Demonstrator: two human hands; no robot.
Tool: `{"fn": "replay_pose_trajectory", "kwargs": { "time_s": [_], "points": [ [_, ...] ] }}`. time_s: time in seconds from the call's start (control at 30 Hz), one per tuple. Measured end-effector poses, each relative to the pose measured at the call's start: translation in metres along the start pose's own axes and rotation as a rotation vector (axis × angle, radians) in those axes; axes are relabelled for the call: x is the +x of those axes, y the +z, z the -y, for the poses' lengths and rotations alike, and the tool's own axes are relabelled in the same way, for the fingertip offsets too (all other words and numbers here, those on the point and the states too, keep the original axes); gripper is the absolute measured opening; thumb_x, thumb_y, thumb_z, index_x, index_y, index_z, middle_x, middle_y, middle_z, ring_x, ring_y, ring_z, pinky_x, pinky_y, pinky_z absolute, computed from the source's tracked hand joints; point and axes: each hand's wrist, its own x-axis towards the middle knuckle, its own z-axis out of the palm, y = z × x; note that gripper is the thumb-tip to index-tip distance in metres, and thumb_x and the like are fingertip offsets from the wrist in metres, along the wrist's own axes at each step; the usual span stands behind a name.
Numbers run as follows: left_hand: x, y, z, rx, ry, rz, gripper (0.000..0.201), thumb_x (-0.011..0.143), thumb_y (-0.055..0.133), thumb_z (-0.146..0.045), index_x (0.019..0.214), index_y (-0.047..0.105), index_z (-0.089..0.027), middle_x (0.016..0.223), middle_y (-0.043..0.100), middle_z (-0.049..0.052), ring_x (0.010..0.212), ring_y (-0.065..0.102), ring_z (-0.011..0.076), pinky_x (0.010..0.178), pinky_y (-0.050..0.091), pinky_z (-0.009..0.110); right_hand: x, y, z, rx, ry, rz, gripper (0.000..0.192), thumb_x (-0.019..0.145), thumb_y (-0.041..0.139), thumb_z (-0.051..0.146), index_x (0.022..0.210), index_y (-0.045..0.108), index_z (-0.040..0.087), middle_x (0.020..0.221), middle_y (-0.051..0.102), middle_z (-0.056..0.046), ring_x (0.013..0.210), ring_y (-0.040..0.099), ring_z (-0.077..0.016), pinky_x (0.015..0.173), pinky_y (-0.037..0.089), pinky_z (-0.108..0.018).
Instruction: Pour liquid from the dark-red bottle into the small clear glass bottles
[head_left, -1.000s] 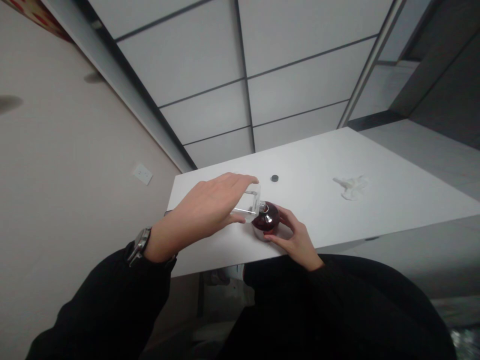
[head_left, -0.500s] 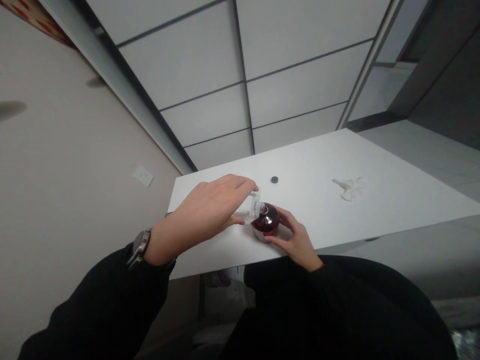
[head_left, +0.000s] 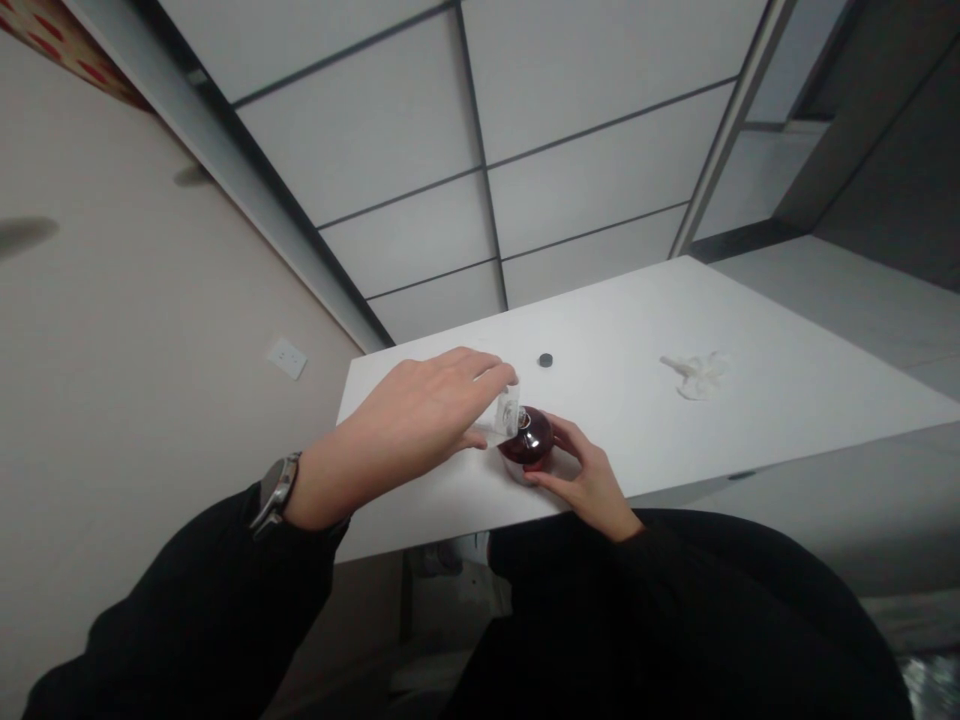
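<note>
A round dark red bottle (head_left: 527, 441) stands on the white table (head_left: 645, 420) near its front edge. My right hand (head_left: 581, 472) cups the bottle from the right and front. My left hand (head_left: 420, 415) holds a clear square container (head_left: 501, 412) tipped sideways, its mouth against the top of the red bottle. A watch (head_left: 276, 490) sits on my left wrist, and both arms wear black sleeves.
A small dark round cap (head_left: 545, 360) lies on the table behind the bottle. A crumpled white tissue (head_left: 696, 373) rests farther right. A wall with a socket (head_left: 286, 356) stands to the left, and a panelled partition rises behind the table.
The clear container in my left hand has tilted further and dropped closer to the red bottle's top. My right hand keeps its hold on the bottle.
</note>
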Motion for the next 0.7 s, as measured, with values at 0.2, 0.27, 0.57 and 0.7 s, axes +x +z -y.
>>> {"fn": "replay_pose_trajectory", "kwargs": {
  "time_s": [0.2,0.27,0.57,0.7],
  "points": [
    [0.002,-0.003,-0.002,0.006,0.003,0.016,0.045,0.094,0.075,-0.03,0.133,0.054,-0.02,0.142,0.063,0.012,0.13,0.06,0.0298,0.09,0.053,0.036,0.0,0.001,-0.001,0.001,0.008,-0.003,0.075,0.078,0.089,0.038,0.144,0.055,0.029,0.146,0.064,-0.011,0.136,0.06,-0.0321,0.12,0.046,-0.058],
    [0.003,-0.005,-0.004,0.016,0.007,0.02,0.044,0.094,0.075,-0.029,0.132,0.054,-0.02,0.142,0.063,0.012,0.129,0.06,0.03,0.09,0.054,0.036,0.0,0.001,-0.001,0.008,0.008,-0.004,0.075,0.078,0.089,0.038,0.144,0.056,0.029,0.146,0.064,-0.01,0.137,0.06,-0.0321,0.12,0.046,-0.058],
    [0.007,-0.014,-0.009,0.043,-0.007,0.087,0.05,0.089,0.08,-0.023,0.132,0.054,-0.019,0.142,0.063,0.013,0.13,0.06,0.0311,0.088,0.054,0.037,0.001,0.0,-0.001,0.009,0.006,-0.003,0.074,0.078,0.089,0.037,0.144,0.056,0.03,0.146,0.064,-0.008,0.135,0.061,-0.0303,0.119,0.047,-0.053],
    [0.007,-0.014,-0.011,0.076,0.005,0.08,0.053,0.087,0.082,-0.02,0.132,0.054,-0.019,0.144,0.062,0.013,0.131,0.059,0.0313,0.087,0.055,0.037,0.001,0.0,-0.001,0.005,0.0,-0.005,0.074,0.078,0.089,0.037,0.144,0.055,0.03,0.145,0.064,-0.009,0.135,0.061,-0.0303,0.118,0.048,-0.054]
  ]
}}
